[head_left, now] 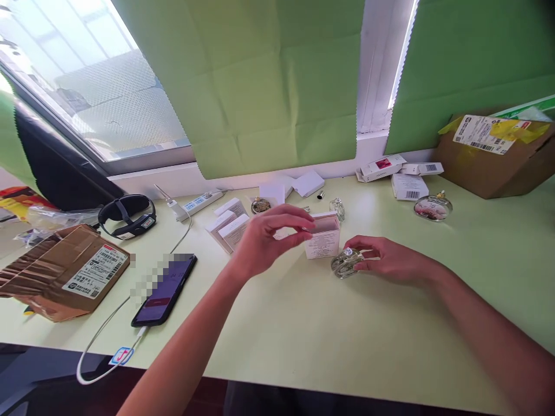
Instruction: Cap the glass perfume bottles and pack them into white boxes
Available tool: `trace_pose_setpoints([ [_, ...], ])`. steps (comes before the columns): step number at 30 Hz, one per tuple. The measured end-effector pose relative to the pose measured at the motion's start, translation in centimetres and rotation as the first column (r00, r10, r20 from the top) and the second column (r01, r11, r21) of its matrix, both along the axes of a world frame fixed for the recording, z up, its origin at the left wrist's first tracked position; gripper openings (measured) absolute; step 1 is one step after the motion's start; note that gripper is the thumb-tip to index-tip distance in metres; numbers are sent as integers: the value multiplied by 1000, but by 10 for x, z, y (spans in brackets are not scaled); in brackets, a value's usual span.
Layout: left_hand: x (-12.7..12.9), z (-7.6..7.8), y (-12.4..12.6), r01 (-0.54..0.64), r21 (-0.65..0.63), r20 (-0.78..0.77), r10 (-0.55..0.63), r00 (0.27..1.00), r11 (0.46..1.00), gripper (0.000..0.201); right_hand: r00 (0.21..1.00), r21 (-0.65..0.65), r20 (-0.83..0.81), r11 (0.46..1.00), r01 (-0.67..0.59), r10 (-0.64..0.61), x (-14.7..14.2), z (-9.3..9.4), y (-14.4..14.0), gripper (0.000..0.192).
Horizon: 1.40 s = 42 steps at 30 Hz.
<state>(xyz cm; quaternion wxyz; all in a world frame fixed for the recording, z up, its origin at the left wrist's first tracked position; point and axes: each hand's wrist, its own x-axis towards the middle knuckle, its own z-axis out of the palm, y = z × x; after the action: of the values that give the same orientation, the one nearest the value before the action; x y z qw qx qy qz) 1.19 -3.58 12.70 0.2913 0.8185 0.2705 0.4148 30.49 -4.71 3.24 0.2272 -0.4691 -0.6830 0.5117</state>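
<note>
Hold the glass bottle (342,267) in the right hand (392,260), pinched between thumb and fingers at the side nearest that arm; cannot tell whether resting on the table (299,335) or just clear of it. Best to press only on the glass, away from the silvery nozzle (348,252) on top, because of smooth curved sides, probably slippery. Note the open white box (323,244), standing upright just beyond the bottle and to the left of the right grip, printed side towards the body. Steady it with the left hand (264,242), poised at the upper left edge with thumb and forefinger close together; cannot tell whether actually pinching the cardboard. Use light pressure there, to spare probably thin walls. Mind the second bottle (339,208) just behind the box, farther out than either grip, and the small dark cap (320,195) beyond. Leave undisturbed the white cartons (232,225) to the left of the left grip.
</note>
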Motion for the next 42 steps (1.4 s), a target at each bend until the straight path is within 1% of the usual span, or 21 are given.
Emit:
trace_pose_setpoints([
  [2, 2, -16, -5, 31, -93, -6, -32, 999, 995, 16, 999, 34, 29, 999, -29, 28, 0, 4, -1, 42],
  [4, 6, -28, -7, 26, -146, -9, -28, 1000, 989, 15, 996, 90, 65, 994, -61, 55, 3, 11, -3, 45],
  [6, 10, -37, -9, 20, -176, 0, -20, 1000, 984, 15, 996, 210, 84, 977, -34, 17, 9, 21, -6, 47],
  [7, 12, -40, -10, 27, -193, 11, -25, 1000, 981, 15, 997, 300, 72, 954, 18, -41, 10, 26, -8, 44],
  [9, 17, -45, -12, 61, -245, 53, -50, 997, 968, 16, 987, 502, -13, 852, 147, -162, 10, 35, -13, 33],
  [11, 23, -49, -14, 117, -324, 121, -81, 989, 939, 19, 983, 654, -82, 735, 179, -166, 4, 40, -20, 22],
  [13, 28, -52, -16, 183, -420, 198, -107, 974, 889, 21, 995, 746, -58, 660, 94, -77, -7, 41, -26, 19],
  [15, 32, -55, -17, 246, -515, 263, -122, 957, 821, 23, 1000, 796, -5, 605, 13, -15, -18, 38, -31, 24],
  [19, 37, -54, -19, 308, -670, 345, -85, 935, 675, 23, 996, 864, 86, 500, -65, -20, -32, 28, -34, 30],
  [22, 38, -50, -20, 291, -741, 333, -45, 942, 606, 24, 989, 891, 140, 442, -105, -47, -35, 23, -32, 28],
  [25, 37, -47, -21, 277, -792, 292, -61, 955, 544, 27, 984, 897, 173, 420, -139, -43, -34, 22, -30, 28],
  [28, 34, -45, -21, 288, -831, 270, -108, 957, 477, 31, 978, 874, 207, 449, -186, 3, -33, 24, -31, 30],
  [30, 33, -43, -21, 289, -844, 259, -128, 957, 453, 32, 975, 866, 222, 459, -200, 6, -32, 26, -32, 31],
  [33, 33, -40, -21, 276, -856, 245, -127, 961, 437, 32, 977, 883, 214, 431, -184, -20, -32, 29, -32, 29],
  [35, 34, -38, -22, 276, -859, 244, -129, 961, 432, 31, 982, 890, 187, 426, -163, -13, -31, 29, -31, 27],
  [36, 34, -37, -23, 276, -855, 239, -137, 961, 440, 31, 986, 885, 166, 442, -149, 1, -30, 29, -31, 26],
  [37, 34, -38, -25, 267, -844, 226, -144, 963, 465, 33, 991, 876, 136, 465, -126, 12, -29, 29, -30, 26],
  [38, 34, -39, -27, 239, -822, 199, -133, 971, 517, 35, 995, 864, 100, 494, -95, 18, -27, 29, -28, 25],
  [39, 33, -42, -29, 178, -782, 160, -85, 984, 597, 38, 998, 849, 56, 526, -55, 14, -25, 29, -27, 24],
  [41, 31, -52, -31, -50, -639, 86, 136, 987, 768, 44, 999, 795, -40, 605, 54, -36, -19, 30, -23, 19],
  [42, 30, -58, -31, -192, -553, 71, 275, 959, 811, 47, 993, 749, -90, 651, 120, -79, -16, 30, -21, 16],
])
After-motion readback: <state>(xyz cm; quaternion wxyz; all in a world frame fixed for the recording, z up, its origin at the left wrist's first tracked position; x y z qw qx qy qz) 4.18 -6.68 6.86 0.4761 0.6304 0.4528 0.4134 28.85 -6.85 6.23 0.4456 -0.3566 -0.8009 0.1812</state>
